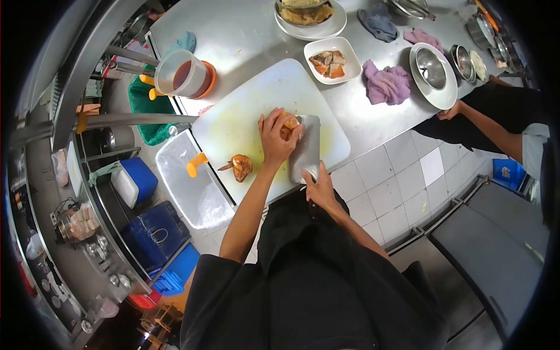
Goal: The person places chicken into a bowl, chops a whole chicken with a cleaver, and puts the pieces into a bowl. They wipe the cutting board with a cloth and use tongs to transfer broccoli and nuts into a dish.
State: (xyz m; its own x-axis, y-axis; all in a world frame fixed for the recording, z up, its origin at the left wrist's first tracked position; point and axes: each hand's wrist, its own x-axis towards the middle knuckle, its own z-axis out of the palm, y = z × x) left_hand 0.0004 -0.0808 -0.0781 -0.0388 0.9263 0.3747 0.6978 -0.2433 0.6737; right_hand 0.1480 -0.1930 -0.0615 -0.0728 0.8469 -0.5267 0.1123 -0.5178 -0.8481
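Note:
My right hand [320, 188] is closed around the handle of a broad-bladed cleaver [305, 149]. The blade lies over the right part of a white cutting board [309, 87], its upper end close to my left fingers. My left hand [276, 139] is closed over a browned piece of roast poultry [287, 124], pressing it to the board; my fingers hide part of it. Near the board's left front edge, left of my forearm, rests another glossy roast poultry piece [240, 167]. Greasy yellow stains mark the board.
Behind the board stand a white dish of cut meat [332, 60] and a plastic container of reddish liquid [185, 74]. Crumpled purple cloth [387, 83] and a plate with a metal bowl [431, 69] are to the right. Another person's hand [450, 111] touches that plate. A lined bin [189, 175] stands left.

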